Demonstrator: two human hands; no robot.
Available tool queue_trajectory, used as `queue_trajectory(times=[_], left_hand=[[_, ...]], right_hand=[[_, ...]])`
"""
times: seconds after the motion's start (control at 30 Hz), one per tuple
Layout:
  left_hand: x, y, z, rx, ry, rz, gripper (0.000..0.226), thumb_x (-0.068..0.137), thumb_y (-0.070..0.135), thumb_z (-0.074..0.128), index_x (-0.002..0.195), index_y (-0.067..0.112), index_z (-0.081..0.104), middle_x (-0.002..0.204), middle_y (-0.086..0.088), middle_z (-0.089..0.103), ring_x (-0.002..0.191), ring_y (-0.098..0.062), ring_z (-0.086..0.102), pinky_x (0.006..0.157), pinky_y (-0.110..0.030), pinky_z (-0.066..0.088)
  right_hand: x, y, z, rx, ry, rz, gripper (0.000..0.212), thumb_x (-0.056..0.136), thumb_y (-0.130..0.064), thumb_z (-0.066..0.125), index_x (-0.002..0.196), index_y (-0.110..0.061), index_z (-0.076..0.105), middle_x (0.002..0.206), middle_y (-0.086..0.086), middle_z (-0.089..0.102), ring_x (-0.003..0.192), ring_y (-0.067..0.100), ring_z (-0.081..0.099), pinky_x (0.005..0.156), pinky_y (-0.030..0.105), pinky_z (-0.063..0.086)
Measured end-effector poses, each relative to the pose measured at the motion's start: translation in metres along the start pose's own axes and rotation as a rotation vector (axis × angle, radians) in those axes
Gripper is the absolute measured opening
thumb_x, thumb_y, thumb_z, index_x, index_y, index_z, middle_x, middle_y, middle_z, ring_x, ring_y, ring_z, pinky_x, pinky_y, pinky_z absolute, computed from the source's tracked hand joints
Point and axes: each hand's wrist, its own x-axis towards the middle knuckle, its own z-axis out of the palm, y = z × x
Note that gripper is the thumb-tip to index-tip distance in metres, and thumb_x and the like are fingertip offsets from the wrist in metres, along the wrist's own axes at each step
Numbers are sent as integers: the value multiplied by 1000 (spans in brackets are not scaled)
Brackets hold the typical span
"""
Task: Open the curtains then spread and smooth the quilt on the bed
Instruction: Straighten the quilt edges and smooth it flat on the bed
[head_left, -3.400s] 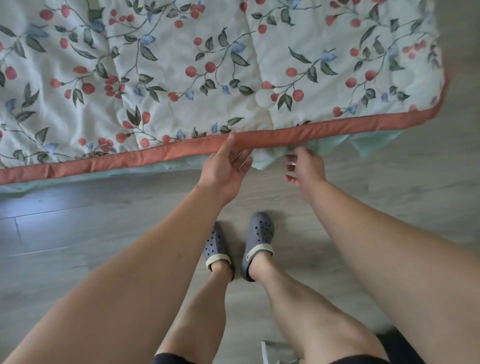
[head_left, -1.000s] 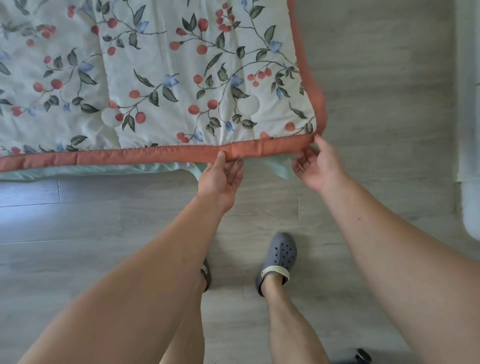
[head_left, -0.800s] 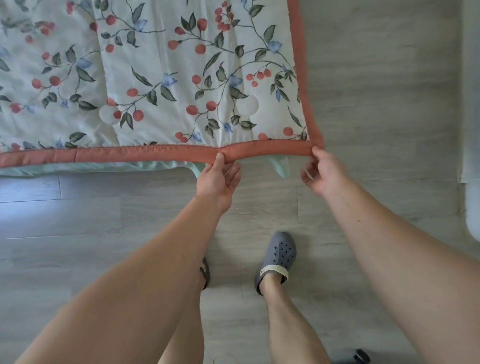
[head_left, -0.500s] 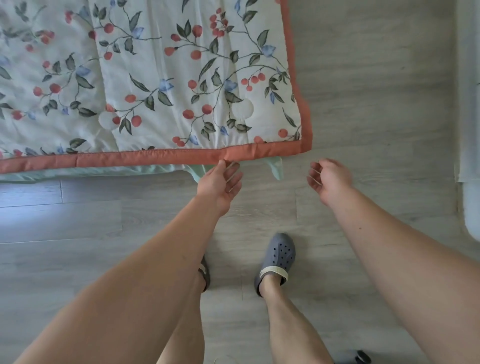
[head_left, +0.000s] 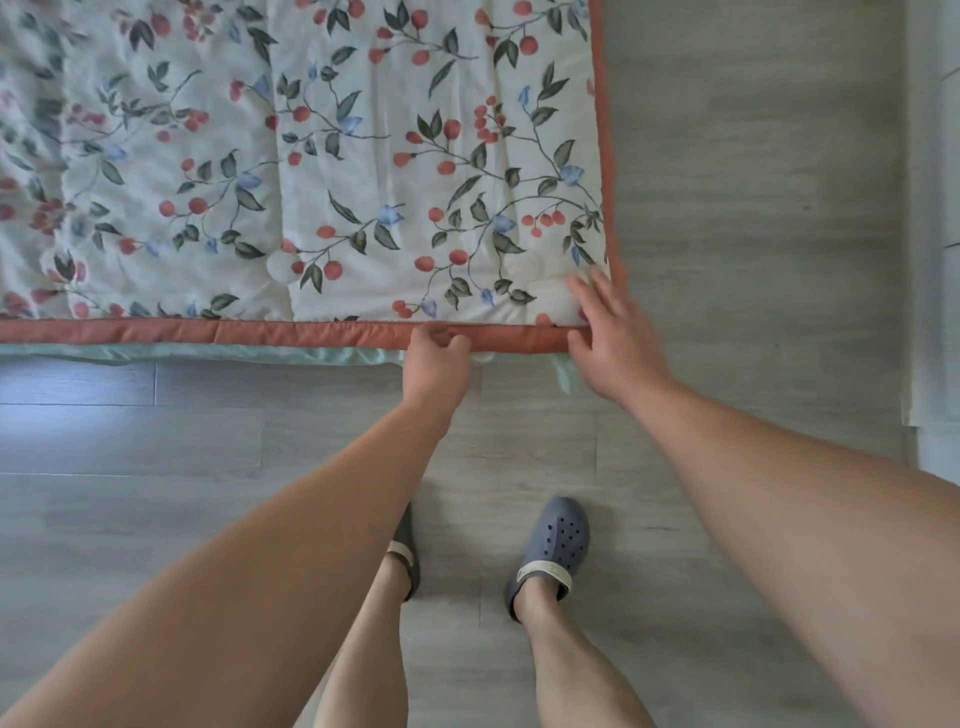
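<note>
Smoothing is in hand: quilt (head_left: 322, 171) lies spread on the bed, left hand (head_left: 435, 358) pinching its near border, right hand (head_left: 610, 332) flat and open on the near-right corner; next, sweep outward.

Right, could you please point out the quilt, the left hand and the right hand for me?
quilt (head_left: 363, 156): head view, on its white floral top.
left hand (head_left: 435, 358): head view, on the back of the hand at the rust border.
right hand (head_left: 613, 338): head view, on the back of the hand at the corner.
</note>
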Motion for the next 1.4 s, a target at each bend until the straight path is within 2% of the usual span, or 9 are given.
queue_trajectory(times=[0.1,0.2,0.33,0.5,0.7,0.77,1.03,1.27,1.4], left_hand=[[-19,5,4,120,-174,-65,51,102,31,58,150,19,45,127,3,55,105,-17,55,83,-30,43],[-33,21,16,143,-249,-61,54,102,35,58,151,16,46,136,-3,57,117,-23,58,95,-35,49],[-41,53,30,179,-104,107,45,100,27,54,145,20,51,137,2,60,104,-16,64,85,-36,54],[7,96,31,467,71,436,60,105,34,47,160,19,29,164,-4,36,151,-26,32,123,-47,28],[108,115,99,908,37,601,83,100,74,9,164,29,-18,170,2,-29,157,-25,-28,122,-67,-11],[121,112,123,964,23,628,85,98,77,1,163,27,-20,170,-1,-31,156,-29,-30,119,-72,-10],[112,118,104,1021,-110,569,87,90,90,9,156,47,-29,164,-7,-41,153,-40,-32,112,-81,-4],[118,197,91,1004,-45,499,86,96,81,8,159,35,-30,167,-3,-36,152,-26,-37,121,-67,-15],[173,256,98,931,60,476,83,101,73,11,161,30,-26,169,1,-32,155,-22,-33,125,-61,-12]], right_hand=[[-28,49,-13,-44,-270,428,61,105,-52,41,143,-6,57,147,24,58,133,41,57,110,45,47],[-44,57,-31,7,-255,394,58,105,-47,45,142,-5,59,149,21,58,135,37,56,108,41,46],[-32,20,-75,191,-203,284,49,105,-52,50,137,-18,65,137,8,68,127,32,62,95,36,46],[33,-14,-106,573,-138,392,34,88,-50,56,88,-23,77,91,-3,80,91,26,75,88,47,60],[157,-8,-93,937,-66,628,37,97,-51,62,116,-19,68,110,-3,71,98,18,65,89,35,50],[194,5,-86,1060,-174,712,60,84,-64,67,123,-19,71,116,2,76,105,23,72,97,43,57],[220,49,-71,985,-146,813,35,92,-42,70,119,-19,73,114,6,80,103,28,76,96,49,60],[293,-3,-160,1155,-266,742,19,97,-30,61,97,-15,73,80,5,74,63,19,68,59,29,51],[378,-9,-206,1190,-346,550,25,102,-42,66,115,-23,73,91,0,78,88,23,71,88,45,58]])
